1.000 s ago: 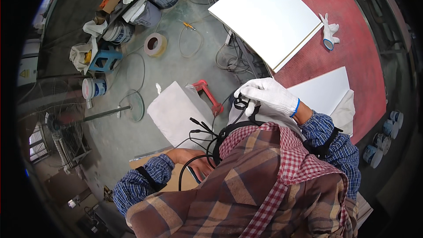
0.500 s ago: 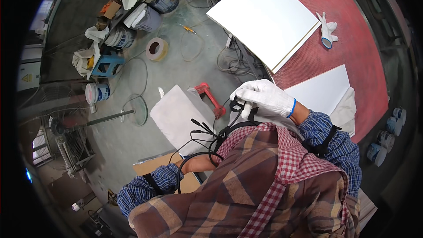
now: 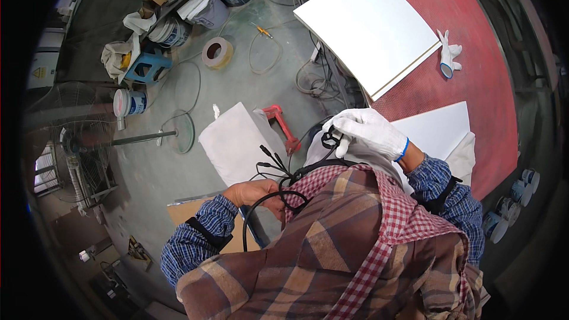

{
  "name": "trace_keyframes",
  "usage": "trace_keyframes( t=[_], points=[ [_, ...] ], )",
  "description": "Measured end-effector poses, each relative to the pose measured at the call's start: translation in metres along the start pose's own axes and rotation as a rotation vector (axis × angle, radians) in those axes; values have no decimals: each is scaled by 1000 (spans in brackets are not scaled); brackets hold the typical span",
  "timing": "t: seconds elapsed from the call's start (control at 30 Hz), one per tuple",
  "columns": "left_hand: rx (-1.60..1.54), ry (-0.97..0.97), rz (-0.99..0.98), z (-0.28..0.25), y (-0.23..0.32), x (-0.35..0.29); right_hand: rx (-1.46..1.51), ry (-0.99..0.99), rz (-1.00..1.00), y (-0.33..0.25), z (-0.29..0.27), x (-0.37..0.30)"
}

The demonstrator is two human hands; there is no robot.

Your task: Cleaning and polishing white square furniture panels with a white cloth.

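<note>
My right hand (image 3: 368, 132), in a white knit glove with a blue cuff, is closed on a black cable (image 3: 329, 137) that forms a small loop at its fingertips. My bare left hand (image 3: 259, 195) is curled in front of my plaid shirt, next to a bundle of black cables (image 3: 288, 176). A thicker black cable (image 3: 256, 204) arcs across this hand. Its fingertips are partly hidden, and what they hold cannot be made out. Several cable ends with black connectors (image 3: 268, 155) stick out above the left hand.
A white panel (image 3: 367, 29) lies on the red table (image 3: 480, 83), beside a loose white glove (image 3: 449, 54). Ahead stand a white-covered block (image 3: 237, 142) and a red tool frame (image 3: 281, 127). A tape roll (image 3: 217, 53), pails (image 3: 130, 102) and a fan (image 3: 74, 142) are on the floor.
My left hand has risen from low beside my body toward the cable bundle, and more of it shows. The right hand keeps its hold on the cable, shifted slightly right in view.
</note>
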State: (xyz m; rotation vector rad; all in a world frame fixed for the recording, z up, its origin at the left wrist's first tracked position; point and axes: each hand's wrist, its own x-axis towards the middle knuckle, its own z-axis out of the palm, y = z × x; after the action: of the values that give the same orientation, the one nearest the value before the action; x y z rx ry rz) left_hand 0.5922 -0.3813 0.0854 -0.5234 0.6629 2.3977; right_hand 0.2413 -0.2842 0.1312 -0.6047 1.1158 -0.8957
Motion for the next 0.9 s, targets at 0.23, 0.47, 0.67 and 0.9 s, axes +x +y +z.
trace_keyframes(
  t=[0.23,0.47,0.67,0.9],
  points=[
    [424,459,-229,2,57,-14,-10,-10,-17,-4,6,4],
    [502,228,-324,25,88,-11,-46,-126,-112,-23,40,16],
    [450,226,-441,41,70,2,-168,-149,-114,-27,46,24],
    [335,33,-221,58,112,-32,-122,-222,-138,-32,54,15]
  ],
)
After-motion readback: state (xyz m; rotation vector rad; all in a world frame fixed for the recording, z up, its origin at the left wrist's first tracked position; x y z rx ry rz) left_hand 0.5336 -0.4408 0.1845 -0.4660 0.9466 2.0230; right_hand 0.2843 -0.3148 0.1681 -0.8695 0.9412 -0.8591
